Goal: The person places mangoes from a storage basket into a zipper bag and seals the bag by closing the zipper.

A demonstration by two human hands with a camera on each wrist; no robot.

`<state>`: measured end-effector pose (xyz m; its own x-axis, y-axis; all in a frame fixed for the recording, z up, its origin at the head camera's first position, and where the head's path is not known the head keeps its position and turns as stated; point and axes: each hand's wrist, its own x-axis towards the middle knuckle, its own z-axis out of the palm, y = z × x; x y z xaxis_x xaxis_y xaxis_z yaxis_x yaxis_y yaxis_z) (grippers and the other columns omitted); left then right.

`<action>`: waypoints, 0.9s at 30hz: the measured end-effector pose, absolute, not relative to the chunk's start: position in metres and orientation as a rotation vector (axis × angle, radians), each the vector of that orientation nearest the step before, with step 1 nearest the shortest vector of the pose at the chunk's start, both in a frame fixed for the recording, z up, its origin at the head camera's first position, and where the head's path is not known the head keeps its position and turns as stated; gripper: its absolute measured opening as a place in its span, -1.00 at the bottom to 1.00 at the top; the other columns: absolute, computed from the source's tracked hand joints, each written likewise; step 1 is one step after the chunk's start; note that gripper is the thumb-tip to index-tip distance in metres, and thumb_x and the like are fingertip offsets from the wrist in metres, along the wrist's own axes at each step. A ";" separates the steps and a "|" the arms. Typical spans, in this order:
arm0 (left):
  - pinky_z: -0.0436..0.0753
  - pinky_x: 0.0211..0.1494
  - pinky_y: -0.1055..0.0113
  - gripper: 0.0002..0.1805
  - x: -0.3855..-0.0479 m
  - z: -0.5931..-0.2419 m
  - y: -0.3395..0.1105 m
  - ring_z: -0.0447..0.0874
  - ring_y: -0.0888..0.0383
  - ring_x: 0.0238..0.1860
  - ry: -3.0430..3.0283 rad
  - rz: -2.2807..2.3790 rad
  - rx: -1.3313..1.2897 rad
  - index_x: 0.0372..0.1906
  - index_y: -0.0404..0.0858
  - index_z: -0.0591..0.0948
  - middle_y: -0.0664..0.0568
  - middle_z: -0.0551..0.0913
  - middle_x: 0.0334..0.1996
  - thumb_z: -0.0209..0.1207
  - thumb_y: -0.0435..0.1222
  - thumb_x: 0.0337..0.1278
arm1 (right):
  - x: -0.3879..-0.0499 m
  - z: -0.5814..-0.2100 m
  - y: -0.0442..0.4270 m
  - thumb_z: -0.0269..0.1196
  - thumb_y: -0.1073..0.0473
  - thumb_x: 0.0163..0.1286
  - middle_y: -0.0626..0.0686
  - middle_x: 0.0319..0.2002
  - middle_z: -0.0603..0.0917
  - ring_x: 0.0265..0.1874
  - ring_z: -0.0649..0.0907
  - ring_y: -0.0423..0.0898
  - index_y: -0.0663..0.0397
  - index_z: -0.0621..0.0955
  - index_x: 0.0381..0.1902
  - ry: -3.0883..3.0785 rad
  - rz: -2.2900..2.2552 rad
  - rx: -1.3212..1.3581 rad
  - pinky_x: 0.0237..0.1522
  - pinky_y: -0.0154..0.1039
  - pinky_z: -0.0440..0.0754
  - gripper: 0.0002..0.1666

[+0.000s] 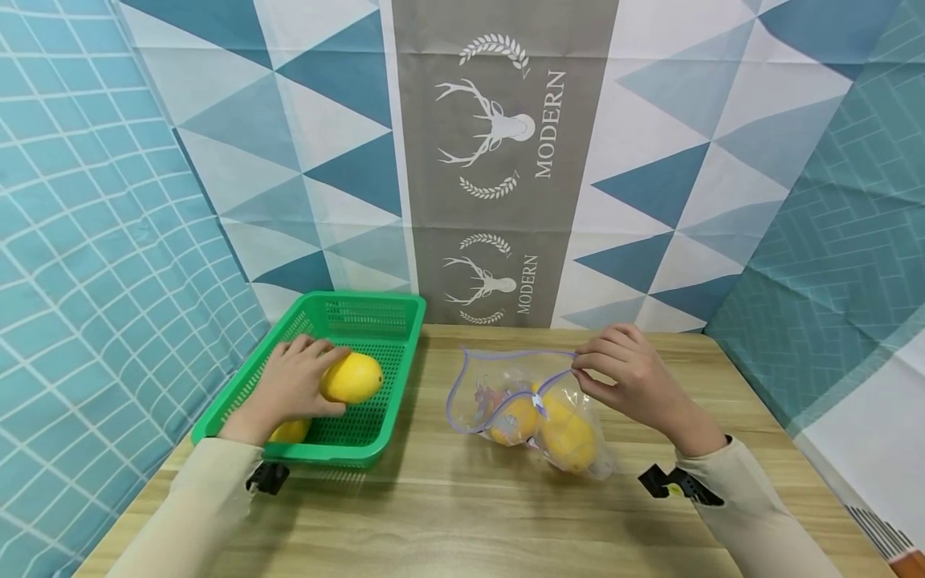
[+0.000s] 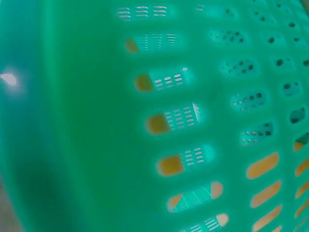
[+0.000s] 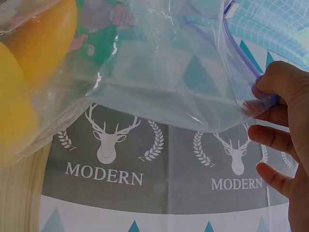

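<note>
In the head view my left hand (image 1: 292, 385) grips a yellow oval fruit (image 1: 354, 378) with a dark spot at its end, above the green basket (image 1: 393, 429). Another yellow fruit (image 1: 291, 431) lies in that basket, partly hidden by my wrist. My right hand (image 1: 627, 377) pinches the purple-edged rim of a clear zip bag (image 1: 462, 401), whose mouth gapes to the left. Inside are yellow fruits (image 1: 567, 437), seen closer in the right wrist view beside my right hand (image 3: 285, 111). Only the basket's slotted wall (image 2: 96, 121) fills the left wrist view, hiding my left hand.
All of this stands on a wood-grain table (image 1: 448, 514). Behind it rises a patterned wall cloth (image 1: 499, 241) with deer heads. Blue tiled cloth (image 1: 108, 241) closes off the left side, and teal cloth (image 1: 831, 297) the right.
</note>
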<state>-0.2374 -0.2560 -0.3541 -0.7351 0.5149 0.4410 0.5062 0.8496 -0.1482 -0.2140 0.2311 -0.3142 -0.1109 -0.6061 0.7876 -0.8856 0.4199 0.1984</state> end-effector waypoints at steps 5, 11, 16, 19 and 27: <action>0.43 -0.16 -0.12 -0.10 -0.233 -0.349 -0.252 0.43 -0.18 -0.06 -2.503 0.030 -0.770 0.14 -0.20 0.63 -0.15 0.61 -0.08 0.53 0.13 -0.49 | -0.215 -0.315 0.230 0.08 0.07 0.53 0.00 -0.39 0.72 -0.34 0.63 0.00 0.09 0.70 -0.41 -1.802 0.409 1.283 -0.11 -0.03 0.40 -0.62; 0.43 -0.17 -0.12 -0.10 -0.227 -0.343 -0.243 0.44 -0.16 -0.08 -2.402 -0.016 -0.831 0.11 -0.19 0.65 -0.13 0.62 -0.12 0.53 0.14 -0.57 | -0.215 -0.314 0.229 0.09 0.09 0.52 -0.01 -0.39 0.71 -0.35 0.63 -0.01 0.07 0.70 -0.41 -1.774 0.416 1.288 -0.12 -0.02 0.40 -0.64; 0.44 -0.16 -0.14 -0.13 -0.222 -0.337 -0.233 0.45 -0.16 -0.09 -2.328 -0.058 -0.869 0.06 -0.19 0.66 -0.13 0.62 -0.15 0.50 0.12 -0.61 | -0.214 -0.314 0.230 0.09 0.08 0.52 0.00 -0.39 0.71 -0.35 0.62 0.00 0.08 0.70 -0.41 -1.795 0.415 1.285 -0.10 -0.03 0.39 -0.63; 0.45 -0.16 -0.14 -0.15 -0.219 -0.333 -0.225 0.46 -0.16 -0.09 -2.288 -0.072 -0.891 0.04 -0.19 0.66 -0.12 0.61 -0.16 0.47 0.13 -0.61 | -0.214 -0.314 0.230 0.09 0.09 0.52 0.00 -0.40 0.71 -0.35 0.62 0.00 0.09 0.69 -0.42 -1.796 0.412 1.285 -0.11 -0.03 0.39 -0.63; 0.46 -0.13 -0.16 -0.16 -0.213 -0.327 -0.202 0.46 -0.20 -0.05 -2.186 -0.080 -0.953 0.02 -0.15 0.66 -0.08 0.59 -0.18 0.37 0.17 -0.61 | -0.213 -0.313 0.230 0.08 0.09 0.53 0.00 -0.40 0.71 -0.35 0.62 0.00 0.10 0.69 -0.42 -1.803 0.418 1.281 -0.10 -0.03 0.39 -0.62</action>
